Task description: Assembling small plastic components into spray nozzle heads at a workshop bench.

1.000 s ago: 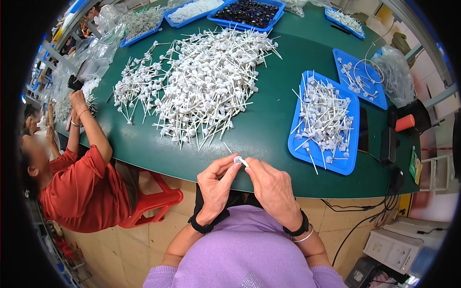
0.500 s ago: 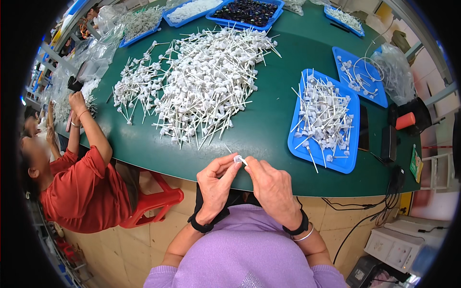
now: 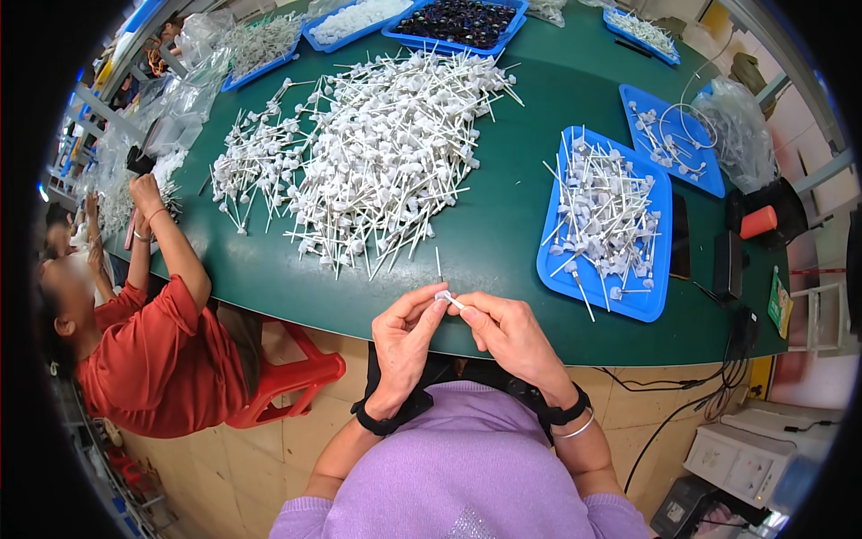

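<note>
Over the table's near edge, my left hand (image 3: 405,334) pinches a small white cap-like piece (image 3: 443,295) between thumb and fingertips. A thin white stick (image 3: 456,304) runs from this piece to my right hand (image 3: 508,331), whose thumb and fingers are closed on its other end. Another slim pale stick (image 3: 439,261) points up just beyond my left fingertips; whether it belongs to the held piece I cannot tell. Farther off lies a large pile of white sticks with cap-like heads (image 3: 386,153). To the right, a blue tray (image 3: 648,310) holds more of the same.
A second blue tray (image 3: 705,180) with a few pieces and a wire loop stands at the right, near a black roll holder (image 3: 781,216). Blue trays of dark parts (image 3: 458,22) and white parts (image 3: 359,20) line the far side. At left, a person in red (image 3: 166,355) sits working.
My right hand has turned and shifted slightly, its fingers now lower around the stick. The slim stick beyond my left fingertips now points more upright.
</note>
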Tool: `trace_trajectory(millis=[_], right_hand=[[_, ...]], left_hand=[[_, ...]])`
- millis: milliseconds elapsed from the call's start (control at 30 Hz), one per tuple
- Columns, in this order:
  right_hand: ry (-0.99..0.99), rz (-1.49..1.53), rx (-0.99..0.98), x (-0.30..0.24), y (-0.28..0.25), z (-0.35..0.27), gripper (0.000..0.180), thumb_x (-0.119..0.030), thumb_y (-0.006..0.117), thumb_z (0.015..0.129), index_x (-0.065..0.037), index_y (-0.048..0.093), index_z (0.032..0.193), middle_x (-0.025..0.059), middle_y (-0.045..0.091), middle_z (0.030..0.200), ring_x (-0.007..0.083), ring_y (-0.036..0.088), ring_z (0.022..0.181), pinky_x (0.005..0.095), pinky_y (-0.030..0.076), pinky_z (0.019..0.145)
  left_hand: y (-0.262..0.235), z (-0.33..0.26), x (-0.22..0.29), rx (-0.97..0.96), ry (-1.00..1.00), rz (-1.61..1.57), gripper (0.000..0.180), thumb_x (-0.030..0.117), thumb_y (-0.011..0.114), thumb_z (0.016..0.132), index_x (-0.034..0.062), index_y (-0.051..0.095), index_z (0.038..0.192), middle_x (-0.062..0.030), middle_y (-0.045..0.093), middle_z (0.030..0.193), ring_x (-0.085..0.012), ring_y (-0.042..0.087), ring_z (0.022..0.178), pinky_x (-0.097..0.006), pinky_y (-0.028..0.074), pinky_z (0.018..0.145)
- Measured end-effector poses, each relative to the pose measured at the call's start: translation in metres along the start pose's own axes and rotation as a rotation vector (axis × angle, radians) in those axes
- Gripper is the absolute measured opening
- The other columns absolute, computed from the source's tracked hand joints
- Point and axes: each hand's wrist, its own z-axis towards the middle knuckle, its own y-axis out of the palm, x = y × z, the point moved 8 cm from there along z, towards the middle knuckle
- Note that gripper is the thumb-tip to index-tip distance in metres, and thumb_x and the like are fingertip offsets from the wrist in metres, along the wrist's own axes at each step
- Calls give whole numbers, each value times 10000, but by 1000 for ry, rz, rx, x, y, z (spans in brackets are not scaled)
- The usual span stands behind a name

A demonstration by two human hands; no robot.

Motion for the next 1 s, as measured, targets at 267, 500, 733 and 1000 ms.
trace_trajectory(millis=[267,500,733,1000], right_hand=[[168,365,-158,24,12,2,246,-202,500,1035,-38,679,1073,-30,483,579,37,431,520,243,351,478],[54,129,-34,7,4,3,256,-206,484,1043,-26,663,1080,-18,490,580,55,439,519,265,369,484],[131,224,-65,14,8,2,271,-217,475,1044,-17,654,1088,11,488,573,81,470,535,298,398,513],[12,-40,91,-11,-15,-17,250,-189,490,1033,-19,651,1120,68,530,589,141,529,521,318,420,519]], left_hand=[[0,-1,3,29,63,42,218,23,636,952,-38,664,1160,-113,716,1047,-128,668,969,-249,514,881],[3,3,4,23,44,-30,208,33,652,943,-34,673,1139,-100,715,1012,-121,668,938,-254,516,868],[2,2,11,51,173,171,201,-2,635,939,-44,668,1133,-111,720,969,-137,675,902,-251,523,847],[5,7,3,45,-52,-68,182,27,652,930,-27,680,1102,-106,723,942,-130,676,842,-259,527,807]])
